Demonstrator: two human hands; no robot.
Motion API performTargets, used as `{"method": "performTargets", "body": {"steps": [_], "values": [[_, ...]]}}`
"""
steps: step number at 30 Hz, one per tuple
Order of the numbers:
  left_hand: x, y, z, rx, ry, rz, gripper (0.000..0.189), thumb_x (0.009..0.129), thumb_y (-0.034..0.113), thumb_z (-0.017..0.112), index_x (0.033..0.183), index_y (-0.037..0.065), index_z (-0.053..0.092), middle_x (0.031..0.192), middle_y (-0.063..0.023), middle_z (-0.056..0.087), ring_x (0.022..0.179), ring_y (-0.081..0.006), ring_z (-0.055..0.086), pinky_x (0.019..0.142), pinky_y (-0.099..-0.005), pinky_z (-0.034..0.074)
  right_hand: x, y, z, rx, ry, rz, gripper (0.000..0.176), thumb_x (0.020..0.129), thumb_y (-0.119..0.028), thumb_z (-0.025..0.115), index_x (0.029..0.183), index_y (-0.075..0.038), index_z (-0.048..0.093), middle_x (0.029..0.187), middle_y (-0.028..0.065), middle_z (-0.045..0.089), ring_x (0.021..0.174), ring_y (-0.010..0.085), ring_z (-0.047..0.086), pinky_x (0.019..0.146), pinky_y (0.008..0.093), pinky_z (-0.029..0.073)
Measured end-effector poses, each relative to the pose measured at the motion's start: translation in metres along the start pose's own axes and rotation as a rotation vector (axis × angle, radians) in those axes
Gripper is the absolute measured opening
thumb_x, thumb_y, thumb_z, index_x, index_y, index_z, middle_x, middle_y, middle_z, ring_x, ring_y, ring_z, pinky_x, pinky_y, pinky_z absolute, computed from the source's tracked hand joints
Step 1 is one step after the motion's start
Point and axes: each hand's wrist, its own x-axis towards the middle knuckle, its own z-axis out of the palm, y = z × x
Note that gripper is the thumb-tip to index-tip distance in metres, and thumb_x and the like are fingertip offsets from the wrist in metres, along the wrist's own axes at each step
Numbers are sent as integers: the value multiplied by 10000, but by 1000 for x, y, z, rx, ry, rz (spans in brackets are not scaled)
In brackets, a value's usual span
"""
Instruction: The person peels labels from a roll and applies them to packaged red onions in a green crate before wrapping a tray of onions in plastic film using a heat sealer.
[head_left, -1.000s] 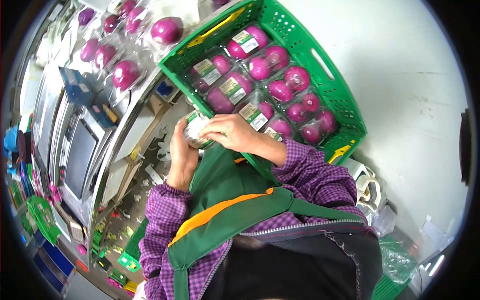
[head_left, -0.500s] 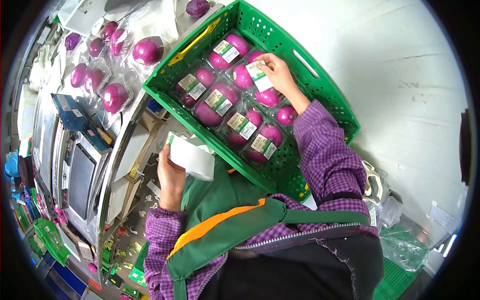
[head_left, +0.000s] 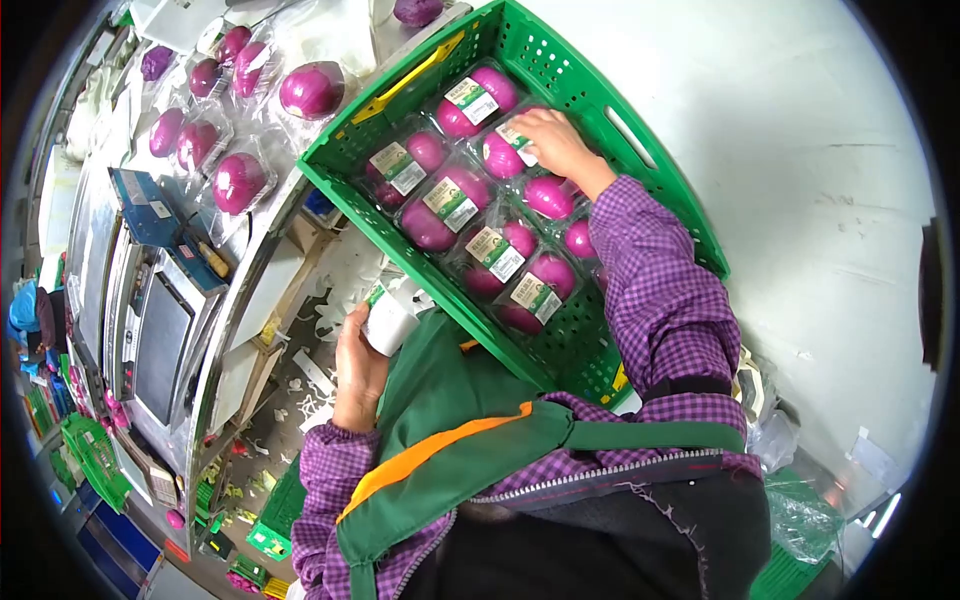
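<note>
A green crate (head_left: 652, 215) holds several clear plastic packs of purple red onions, and most packs bear a white and green label. My right hand (head_left: 556, 143) lies on one pack of red onions (head_left: 500, 156) near the crate's far side, fingers flat over its label (head_left: 522, 143). An unlabelled pack (head_left: 550, 197) sits just below that hand. Outside the crate's near wall, my left hand (head_left: 358, 365) is closed around a white roll of labels (head_left: 388, 325) with green print at its edge. A labelled pack (head_left: 536, 297) lies at the crate's near end.
Wrapped purple onions (head_left: 238, 183) lie on the metal counter at left. Beside them stands a blue-framed wrapping machine (head_left: 165, 335) with a dark plate. Scraps litter the floor below, and another green crate (head_left: 95, 460) is at far left. Clear plastic (head_left: 805, 515) lies at lower right.
My right hand has brought the label down onto an onion pack and now lies flat on it. The left hand with the label roll has shifted slightly right and turned.
</note>
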Motion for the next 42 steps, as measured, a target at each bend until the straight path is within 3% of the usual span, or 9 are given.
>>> {"method": "performTargets", "body": {"steps": [4, 7, 9, 11, 18, 24, 32, 39, 42], "values": [[-7, 3, 11, 11, -95, -20, 303, 915, 235, 536, 1118, 12, 569, 1101, -77, 626, 1027, -202, 592, 926, -364, 455, -4, -10, 9, -213, 93, 154, 563, 747, -33, 653, 1290, -121, 532, 1336, 116, 499, 1274, 293, 402, 1063, 438, 296], [-17, 5, 27, 25, -149, 32, 290, 948, 231, 519, 1118, 5, 581, 1099, -65, 628, 1009, -186, 595, 902, -351, 458, -7, -91, -34, 437, 361, 132, 370, 782, -90, 656, 1148, -67, 604, 1158, 137, 614, 1079, 334, 571, 912, 425, 449], [-16, 2, 26, 108, -216, 180, 281, 981, 229, 490, 1110, 2, 594, 1096, -51, 632, 986, -162, 596, 875, -332, 461, -18, -158, -40, 1198, 105, 168, 221, 891, -241, 642, 1006, -52, 630, 860, 55, 666, 828, 162, 632, 758, 312, 496], [-7, -5, 15, 208, -275, 263, 308, 995, 246, 476, 1151, 6, 589, 1086, -35, 628, 970, -143, 595, 858, -306, 464, -39, -217, -52, 1514, -229, 155, 184, 871, -160, 677, 957, -26, 585, 851, 18, 652, 819, 83, 594, 735, 263, 478], [-3, 40, 43, -76, -218, 146, 406, 981, 327, 461, 1258, 42, 543, 1041, -69, 638, 917, -179, 629, 820, -333, 508, -60, -245, -57, 1288, -541, -39, 150, 825, -28, 659, 899, -16, 529, 783, 22, 599, 762, 85, 565, 724, 277, 465], [-2, 36, 41, 55, -233, 227, 373, 986, 281, 440, 1233, 28, 558, 1025, -82, 641, 903, -181, 638, 789, -325, 521, -50, -258, -60, 1250, -92, -54, 400, 847, -8, 623, 1231, -64, 528, 863, 72, 641, 786, 144, 622, 721, 307, 504], [-1, 19, 38, 78, -171, 206, 367, 988, 266, 419, 1219, 18, 561, 1028, -99, 634, 900, -184, 620, 783, -324, 507, -53, -256, -39, 897, 259, -320, 180, 765, -22, 673, 944, -43, 659, 877, 102, 646, 813, 292, 626, 707, 378, 513], [9, 31, 15, -67, 4, 326, 360, 983, 249, 458, 1228, -2, 543, 1080, -67, 626, 976, -183, 624, 852, -329, 510, -75, -174, -59, 1574, 243, 165, 110, 859, 27, 600, 959, -14, 618, 955, 33, 645, 936, 117, 603, 832, 260, 489], [13, 32, -5, -33, -25, 293, 348, 972, 231, 479, 1236, 12, 540, 1119, -68, 625, 1006, -176, 614, 873, -335, 502, -82, -94, -69, 1244, 281, 386, 111, 888, 17, 576, 990, -25, 562, 901, 4, 616, 837, 80, 590, 756, 229, 487]]}}
